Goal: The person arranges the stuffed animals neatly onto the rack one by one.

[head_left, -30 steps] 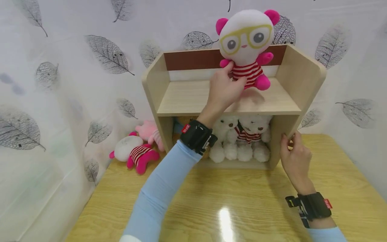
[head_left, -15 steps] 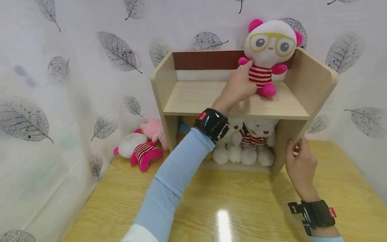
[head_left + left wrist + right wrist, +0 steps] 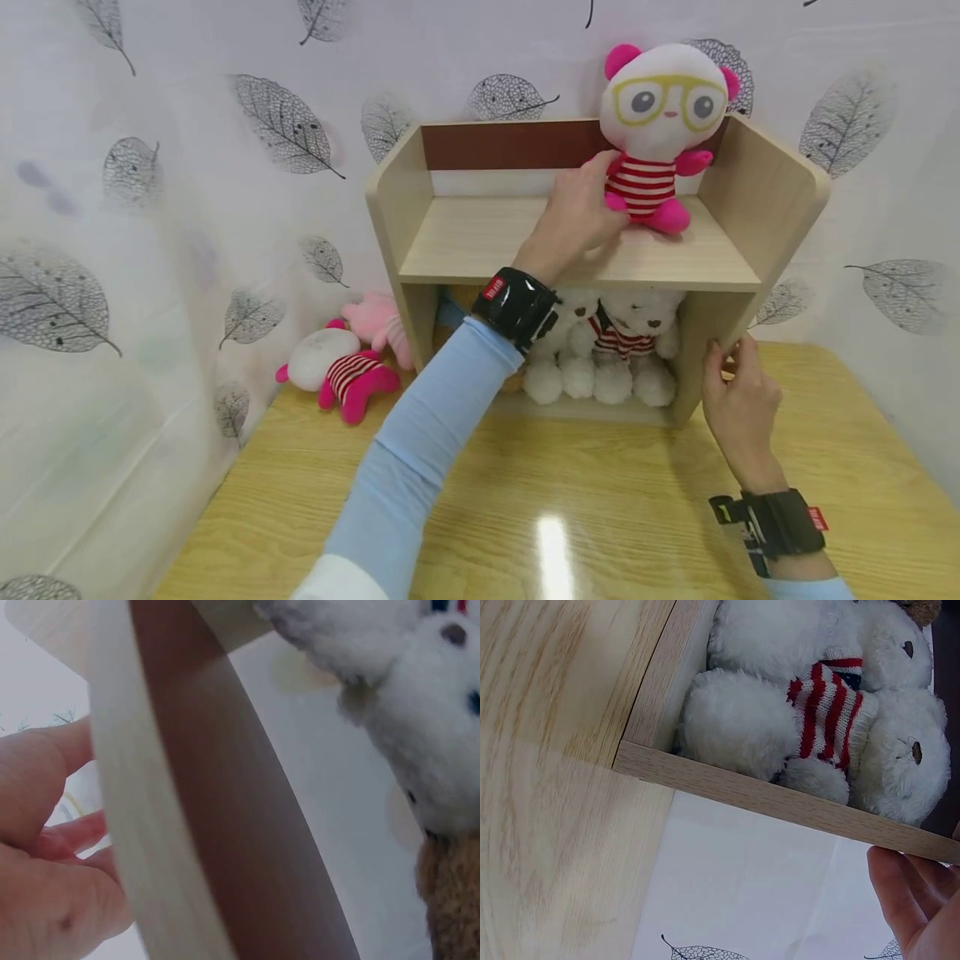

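Pink-and-white panda [image 3: 660, 121] at right end of top board [image 3: 480, 237], side gripped by left hand [image 3: 573, 212]; right hand [image 3: 744, 404] pinches side panel [image 3: 757, 200]. Placing step, by the look; next move calls for balancing it before letting go. Can't tell if its seat bears on the board. Brown plush [image 3: 454, 904] cut off in left wrist view.

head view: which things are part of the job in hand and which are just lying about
Apparently in the job: plush bear with yellow glasses, left hand holding it, wooden shelf, right hand on its edge.

Seemingly just lying about: pink-and-white striped plush, pale pink plush, white teddy bears inside, untouched.
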Tool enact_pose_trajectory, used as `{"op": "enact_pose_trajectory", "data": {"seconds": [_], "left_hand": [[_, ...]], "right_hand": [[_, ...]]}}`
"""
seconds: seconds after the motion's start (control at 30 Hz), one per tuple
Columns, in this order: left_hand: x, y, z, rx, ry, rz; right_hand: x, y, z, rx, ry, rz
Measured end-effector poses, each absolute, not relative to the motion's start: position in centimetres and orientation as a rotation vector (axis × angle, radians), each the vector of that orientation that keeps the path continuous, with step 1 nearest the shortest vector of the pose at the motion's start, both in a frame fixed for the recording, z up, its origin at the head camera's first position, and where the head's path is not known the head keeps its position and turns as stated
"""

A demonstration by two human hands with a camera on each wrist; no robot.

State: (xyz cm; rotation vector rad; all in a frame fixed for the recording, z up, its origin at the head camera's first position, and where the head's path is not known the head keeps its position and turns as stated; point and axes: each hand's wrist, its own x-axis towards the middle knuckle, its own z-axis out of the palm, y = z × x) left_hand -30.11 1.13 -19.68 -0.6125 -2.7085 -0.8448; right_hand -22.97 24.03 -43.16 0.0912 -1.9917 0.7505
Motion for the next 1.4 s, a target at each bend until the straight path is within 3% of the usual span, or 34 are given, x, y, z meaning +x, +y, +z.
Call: {"op": "enact_pose_trajectory", "data": {"seconds": [0.43, 0.67, 0.83, 1.17, 1.4], "left_hand": [[-30.1, 3.7, -19.4, -0.696, -2.799, -0.874], [-29.3, 4.3, -19.9, -0.939, -2.785, -0.549], [-28.3, 4.9, -20.0, -0.872, -2.739, -0.324], [-28.2, 6.6, -19.4, -1.148, -2.763, -0.161], [-28.8, 7.0, -20.5, -1.167, -2.756, -0.199]], "right_hand": [[-22.7, 23.9, -43.0, 0.075, -1.986, 0.747], [-22.7, 23.9, -42.9, 0.063, -1.993, 0.749], [-22.8, 23.8, -43.1, 0.074, -1.98, 0.757], [-22.9, 24.0, -42.9, 0.113, -1.956, 0.731], [-22.8, 23.9, -43.0, 0.112, -1.982, 0.739]]}}
